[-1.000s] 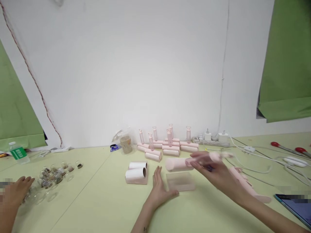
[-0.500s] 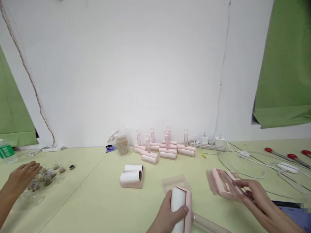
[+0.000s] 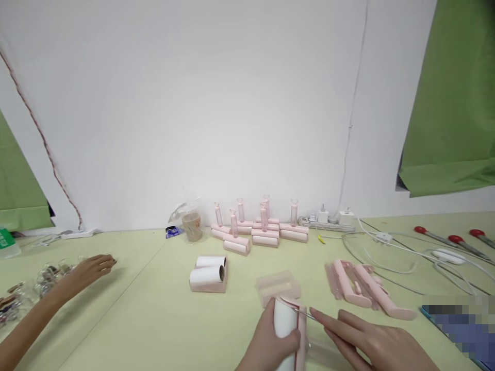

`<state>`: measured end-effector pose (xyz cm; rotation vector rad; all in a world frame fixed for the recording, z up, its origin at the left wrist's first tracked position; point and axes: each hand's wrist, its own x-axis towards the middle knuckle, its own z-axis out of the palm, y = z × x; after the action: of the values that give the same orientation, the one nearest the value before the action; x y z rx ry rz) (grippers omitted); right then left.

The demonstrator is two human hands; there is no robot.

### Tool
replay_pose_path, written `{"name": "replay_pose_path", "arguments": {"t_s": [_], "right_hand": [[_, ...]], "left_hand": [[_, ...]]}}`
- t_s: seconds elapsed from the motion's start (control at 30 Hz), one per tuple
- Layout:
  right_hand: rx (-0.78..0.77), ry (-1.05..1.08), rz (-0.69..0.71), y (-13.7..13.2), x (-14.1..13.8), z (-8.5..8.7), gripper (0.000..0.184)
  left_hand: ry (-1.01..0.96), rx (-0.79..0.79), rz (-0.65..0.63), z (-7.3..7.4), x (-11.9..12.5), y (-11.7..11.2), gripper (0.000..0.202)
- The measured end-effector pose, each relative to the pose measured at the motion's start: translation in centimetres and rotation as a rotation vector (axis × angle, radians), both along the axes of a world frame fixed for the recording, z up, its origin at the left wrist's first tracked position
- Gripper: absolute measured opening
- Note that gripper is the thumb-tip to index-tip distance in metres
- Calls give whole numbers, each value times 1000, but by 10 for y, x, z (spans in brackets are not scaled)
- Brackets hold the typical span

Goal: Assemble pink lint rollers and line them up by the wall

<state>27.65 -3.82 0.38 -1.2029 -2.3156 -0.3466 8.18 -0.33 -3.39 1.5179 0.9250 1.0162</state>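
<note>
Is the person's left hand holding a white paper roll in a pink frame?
Yes, the left hand is wrapped around the white paper roll in its pink frame, near the table's front edge.

Single head-worn view, facing forward and slightly down, close over the table (image 3: 162, 319), white wall (image 3: 201, 103) beyond

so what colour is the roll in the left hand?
White roll in a pink frame, clearest in the head view.
</note>
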Motion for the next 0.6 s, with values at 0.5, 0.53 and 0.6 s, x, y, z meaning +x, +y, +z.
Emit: {"name": "replay_pose_path", "arguments": {"t_s": [0.5, 0.53, 0.6], "right_hand": [[154, -174, -69, 15, -23, -26, 69], [145, -154, -76, 16, -26, -30, 73], [116, -108, -87, 17, -31, -37, 79]], "left_hand": [[41, -114, 127, -5, 8, -3, 34], [9, -147, 146, -7, 10, -3, 34], [-63, -222, 186, -11, 14, -2, 36]]}}
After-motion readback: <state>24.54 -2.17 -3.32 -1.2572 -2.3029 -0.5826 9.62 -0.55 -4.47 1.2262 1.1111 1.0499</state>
